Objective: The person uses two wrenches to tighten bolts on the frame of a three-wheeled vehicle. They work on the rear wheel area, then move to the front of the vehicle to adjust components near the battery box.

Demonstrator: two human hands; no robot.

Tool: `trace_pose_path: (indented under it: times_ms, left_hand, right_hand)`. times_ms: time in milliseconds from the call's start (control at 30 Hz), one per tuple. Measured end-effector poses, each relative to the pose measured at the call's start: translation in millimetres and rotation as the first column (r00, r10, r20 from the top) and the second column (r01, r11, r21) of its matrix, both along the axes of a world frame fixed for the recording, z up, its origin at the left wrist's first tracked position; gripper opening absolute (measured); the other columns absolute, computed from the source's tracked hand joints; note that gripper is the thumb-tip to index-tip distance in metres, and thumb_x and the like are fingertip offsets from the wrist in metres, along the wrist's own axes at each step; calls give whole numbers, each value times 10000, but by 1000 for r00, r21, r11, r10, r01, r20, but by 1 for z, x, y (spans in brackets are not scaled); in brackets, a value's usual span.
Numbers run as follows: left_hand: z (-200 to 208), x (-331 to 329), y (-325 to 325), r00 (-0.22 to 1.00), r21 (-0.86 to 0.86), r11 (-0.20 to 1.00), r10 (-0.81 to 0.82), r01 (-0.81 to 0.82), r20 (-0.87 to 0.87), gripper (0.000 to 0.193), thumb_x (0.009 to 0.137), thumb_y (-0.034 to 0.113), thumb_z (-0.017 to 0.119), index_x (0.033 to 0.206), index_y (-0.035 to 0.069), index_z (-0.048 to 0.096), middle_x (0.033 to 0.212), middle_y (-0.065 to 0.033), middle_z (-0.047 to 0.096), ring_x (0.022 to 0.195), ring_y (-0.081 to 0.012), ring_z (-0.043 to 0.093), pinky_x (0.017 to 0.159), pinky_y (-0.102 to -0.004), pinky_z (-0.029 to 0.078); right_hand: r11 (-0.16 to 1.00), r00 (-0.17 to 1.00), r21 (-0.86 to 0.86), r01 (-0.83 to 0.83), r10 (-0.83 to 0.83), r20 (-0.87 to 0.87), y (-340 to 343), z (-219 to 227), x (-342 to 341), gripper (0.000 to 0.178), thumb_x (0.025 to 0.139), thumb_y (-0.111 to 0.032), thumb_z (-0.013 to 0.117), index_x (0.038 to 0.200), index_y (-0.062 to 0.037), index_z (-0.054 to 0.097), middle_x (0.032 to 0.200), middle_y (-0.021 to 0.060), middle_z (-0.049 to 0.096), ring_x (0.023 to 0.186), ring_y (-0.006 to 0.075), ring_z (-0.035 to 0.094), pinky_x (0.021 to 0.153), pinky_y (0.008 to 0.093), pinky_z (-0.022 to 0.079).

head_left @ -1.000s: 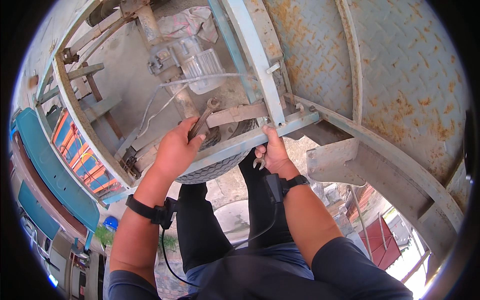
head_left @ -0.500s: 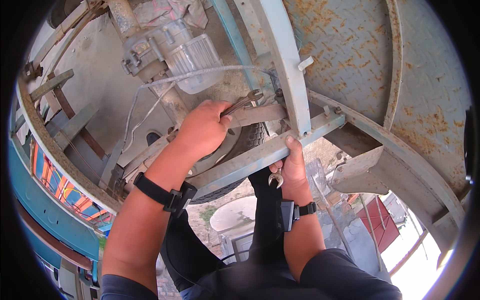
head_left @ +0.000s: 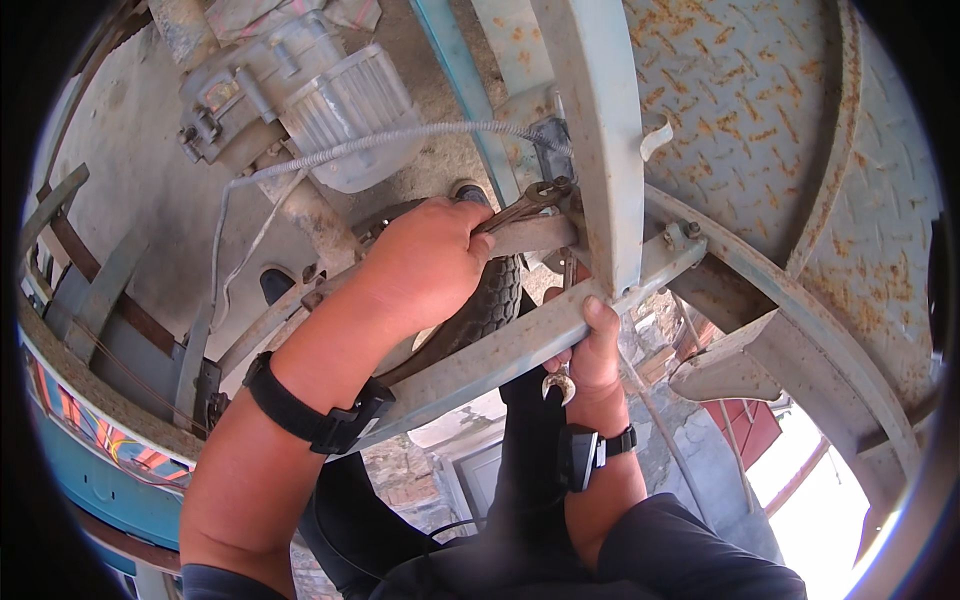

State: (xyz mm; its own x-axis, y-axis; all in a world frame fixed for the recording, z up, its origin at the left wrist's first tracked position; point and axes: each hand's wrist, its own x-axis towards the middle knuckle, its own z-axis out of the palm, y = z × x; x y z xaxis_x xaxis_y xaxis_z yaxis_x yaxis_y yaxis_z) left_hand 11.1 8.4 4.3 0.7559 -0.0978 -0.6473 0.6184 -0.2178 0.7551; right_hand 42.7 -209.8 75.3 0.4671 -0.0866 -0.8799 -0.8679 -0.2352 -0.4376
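My left hand (head_left: 432, 262) is closed round an open-ended wrench (head_left: 524, 207). The jaw of that wrench is up against a bolt (head_left: 563, 186) beside the upright light-blue post (head_left: 592, 130); whether it grips the bolt head I cannot tell. Under the light-blue crossbar (head_left: 480, 335), my right hand (head_left: 594, 350) is wrapped round a second wrench (head_left: 558, 388), with the thumb pressed on the bar's edge. One open jaw of this wrench sticks out below the fingers. Its upper part is mostly hidden behind the bar.
A finned grey motor (head_left: 350, 115) on an axle lies beyond my left hand, with a corrugated cable (head_left: 400, 130) running across to the post. A tyre (head_left: 497, 300) sits under the frame. Rusty tread plate (head_left: 740, 90) and a curved rail (head_left: 830, 350) fill the right side.
My left hand has moved right with its wrench, whose jaw has come from beside the bolt up to it. My right hand stays under the crossbar. The view has shifted slightly.
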Motion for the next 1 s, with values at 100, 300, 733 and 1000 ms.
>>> trace_pose_path:
  times_ms: [100,300,733,1000]
  left_hand:
    - [-1,2,-3,1000,1,1000,6,-6,8,314,1007,225,570,1230,28,672,1156,-235,673,1114,-421,631,966,-496,504]
    - [-4,6,-10,999,-34,999,25,-24,21,327,997,232,593,1231,16,670,1167,-239,676,1115,-423,632,968,-494,504]
    - [-46,10,-3,997,6,999,30,-31,74,286,972,153,647,1239,66,702,1084,-179,656,1045,-383,642,916,-456,510]
    - [-88,8,-10,976,-33,996,93,-89,196,256,961,83,668,1208,27,701,1059,-154,647,1006,-345,641,897,-419,508]
  right_hand:
    - [998,999,57,-6,8,-39,-14,0,1,594,882,-480,600,1264,-26,560,792,69,623,548,152,556,448,282,434]
    - [992,995,86,92,-88,-44,-11,1,0,494,858,-417,640,1179,-41,615,937,86,661,776,205,663,594,328,519]
    - [998,1000,61,6,-5,-19,-5,0,2,871,788,-586,719,1428,-65,440,739,49,524,407,72,411,350,239,388]
    - [999,999,35,-39,39,-3,-8,-2,3,917,775,-601,723,1459,-63,434,810,75,551,416,73,421,345,235,396]
